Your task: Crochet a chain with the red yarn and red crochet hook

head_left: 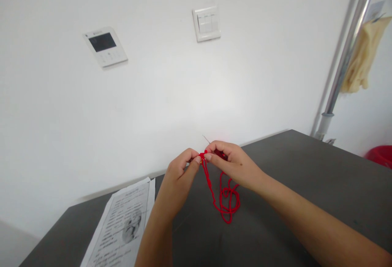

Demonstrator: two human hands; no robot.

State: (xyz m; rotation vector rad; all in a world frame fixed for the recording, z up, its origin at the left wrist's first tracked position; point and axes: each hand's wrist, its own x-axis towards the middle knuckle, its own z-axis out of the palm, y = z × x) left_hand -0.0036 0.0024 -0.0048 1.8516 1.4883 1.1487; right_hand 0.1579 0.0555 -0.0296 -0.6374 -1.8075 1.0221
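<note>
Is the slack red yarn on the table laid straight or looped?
Looped: the red yarn crosses itself on the dark table, below the right hand in the picture.

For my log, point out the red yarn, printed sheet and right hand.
Red yarn [229, 212], head view: loose coil.
Printed sheet [121, 224], head view: page middle.
Right hand [235, 161], head view: back of hand.

1 wall, white, brightest near centre. 1 wall-mounted panel, white, dark screen above small buttons. 1 switch plate, white, 3 rockers, right of the panel. 1 metal pole, shiny. 1 yellow cloth item, hung beyond the pole. 1 table, dark grey, edge along the wall. 1 red object, partly visible, far right.
</note>
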